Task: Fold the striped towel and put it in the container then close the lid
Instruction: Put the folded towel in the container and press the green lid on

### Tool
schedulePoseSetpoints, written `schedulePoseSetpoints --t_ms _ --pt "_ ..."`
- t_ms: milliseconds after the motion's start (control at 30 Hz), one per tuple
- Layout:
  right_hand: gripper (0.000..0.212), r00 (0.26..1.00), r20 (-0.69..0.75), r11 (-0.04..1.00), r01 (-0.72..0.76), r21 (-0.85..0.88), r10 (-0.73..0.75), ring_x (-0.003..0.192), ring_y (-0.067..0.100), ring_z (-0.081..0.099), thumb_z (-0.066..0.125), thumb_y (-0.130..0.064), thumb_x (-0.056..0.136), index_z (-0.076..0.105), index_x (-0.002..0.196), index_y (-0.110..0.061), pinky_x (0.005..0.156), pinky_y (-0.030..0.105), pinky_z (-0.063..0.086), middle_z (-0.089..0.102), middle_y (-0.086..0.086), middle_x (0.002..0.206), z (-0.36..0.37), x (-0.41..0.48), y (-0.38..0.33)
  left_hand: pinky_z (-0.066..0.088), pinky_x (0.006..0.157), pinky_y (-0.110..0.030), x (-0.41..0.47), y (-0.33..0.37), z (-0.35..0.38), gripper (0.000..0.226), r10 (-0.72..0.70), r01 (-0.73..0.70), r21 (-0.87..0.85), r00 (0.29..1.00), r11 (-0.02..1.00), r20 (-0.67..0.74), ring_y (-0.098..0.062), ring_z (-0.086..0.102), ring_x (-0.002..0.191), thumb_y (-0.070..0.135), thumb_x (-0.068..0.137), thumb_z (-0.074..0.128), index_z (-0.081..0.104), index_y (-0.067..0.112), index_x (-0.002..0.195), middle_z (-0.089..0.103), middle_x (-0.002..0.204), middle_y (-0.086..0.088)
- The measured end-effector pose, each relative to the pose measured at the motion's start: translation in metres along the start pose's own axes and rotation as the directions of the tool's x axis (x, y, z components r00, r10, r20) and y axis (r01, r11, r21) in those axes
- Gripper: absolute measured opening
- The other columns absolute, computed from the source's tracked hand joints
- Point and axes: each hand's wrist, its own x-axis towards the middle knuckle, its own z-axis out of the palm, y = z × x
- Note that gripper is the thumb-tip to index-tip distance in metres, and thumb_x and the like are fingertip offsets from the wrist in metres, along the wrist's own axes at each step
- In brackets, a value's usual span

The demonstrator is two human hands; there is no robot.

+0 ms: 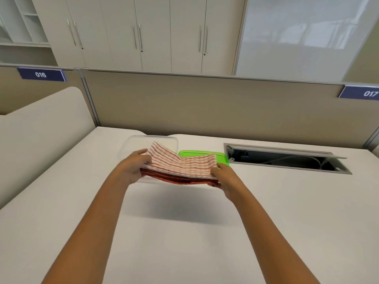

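Observation:
The red and white striped towel point(180, 168) is folded into a thick stack and held in the air above the white desk. My left hand point(133, 168) grips its left end and my right hand point(224, 177) grips its right end. Behind the towel's left half stands a clear plastic container point(141, 143), open at the top and partly hidden by the cloth. A green lid point(196, 154) lies flat on the desk to the right of the container, its near edge covered by the towel.
An open cable hatch point(287, 159) is sunk into the white desk point(184, 232) at the right rear. A beige partition point(205, 103) runs along the back edge. A curved side panel point(41, 124) rises at the left.

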Motion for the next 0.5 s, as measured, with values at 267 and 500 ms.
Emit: schedulePoseSetpoints --t_ms 267,500 --pt "0.032 0.913 -0.139 0.905 0.343 -0.251 -0.384 0.080 0.022 0.053 0.045 -0.001 0.086 0.058 0.113 -0.012 0.072 0.037 0.046 0.067 0.013 0.102 0.065 0.040 -0.042 0.050 0.063 -0.026 0.046 0.032 -0.010 0.037 0.210 -0.094 0.369 0.934 0.925 -0.290 -0.023 0.059 0.102 0.002 0.096 0.032 0.033 0.022 0.127 0.056 0.118 -0.011" --pt "0.035 0.896 -0.054 0.820 0.377 -0.431 -0.440 0.102 0.030 0.059 0.040 -0.002 0.091 0.065 0.113 -0.008 0.087 0.036 0.046 0.064 0.018 0.117 0.107 0.078 -0.051 0.042 0.103 -0.052 0.078 0.032 -0.016 0.034 0.352 -0.053 0.625 0.862 0.779 -0.365 -0.033 0.048 0.120 0.006 0.096 0.034 0.036 0.016 0.129 0.047 0.135 -0.017"
